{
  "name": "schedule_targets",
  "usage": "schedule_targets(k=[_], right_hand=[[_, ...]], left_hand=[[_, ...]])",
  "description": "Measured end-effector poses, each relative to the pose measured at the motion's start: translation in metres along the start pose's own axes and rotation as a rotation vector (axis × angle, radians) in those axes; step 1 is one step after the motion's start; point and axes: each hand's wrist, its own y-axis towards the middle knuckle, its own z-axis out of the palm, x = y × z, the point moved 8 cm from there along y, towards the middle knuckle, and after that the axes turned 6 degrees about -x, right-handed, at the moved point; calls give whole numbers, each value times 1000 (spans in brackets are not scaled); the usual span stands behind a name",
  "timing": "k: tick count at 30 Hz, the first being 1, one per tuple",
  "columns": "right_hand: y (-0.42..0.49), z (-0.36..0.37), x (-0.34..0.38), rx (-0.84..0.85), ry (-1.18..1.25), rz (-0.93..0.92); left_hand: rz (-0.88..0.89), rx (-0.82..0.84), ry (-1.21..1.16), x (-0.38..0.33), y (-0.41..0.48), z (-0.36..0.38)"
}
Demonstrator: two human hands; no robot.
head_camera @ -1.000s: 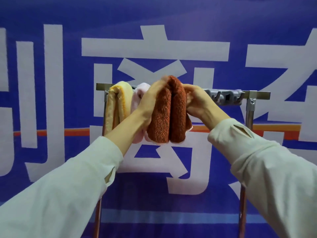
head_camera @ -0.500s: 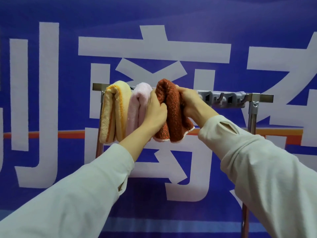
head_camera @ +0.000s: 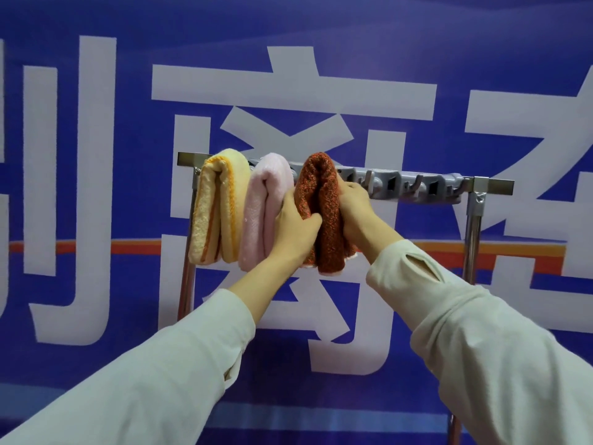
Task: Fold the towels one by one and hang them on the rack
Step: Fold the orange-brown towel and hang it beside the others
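Observation:
A folded rust-brown towel (head_camera: 322, 200) hangs over the top bar of the metal rack (head_camera: 492, 185). My left hand (head_camera: 296, 224) presses on its left side and my right hand (head_camera: 353, 203) on its right side, squeezing it between them. To its left a folded pink towel (head_camera: 263, 203) and a folded yellow towel (head_camera: 218, 207) hang on the same bar, touching one another.
A grey strip of hooks (head_camera: 414, 187) runs along the bar to the right of the towels. The rack's chrome legs (head_camera: 471, 239) stand at both ends. A blue banner with big white characters (head_camera: 288, 91) fills the background close behind.
The brown towel has come down over the bar and settled lower. Both hands slid from its top down its sides, and the view has shifted closer.

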Motion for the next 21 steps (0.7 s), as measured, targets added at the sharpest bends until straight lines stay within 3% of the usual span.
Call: schedule_targets(k=[3,5,7,17,21], right_hand=[[-21,-13,5,-29,-84,-245],[-45,-17,4,40,-72,-415],[-64,-15,-9,145,-73,-467],[-80,-5,-48,107,-339,-360],[-84,-1,-51,86,-277,-297]], left_hand=[[-59,22,19,17,-15,0],[-88,19,4,28,-23,-2],[-115,5,5,37,-29,-5],[-119,46,242,59,-49,-13],[-144,34,244,65,-54,-13]])
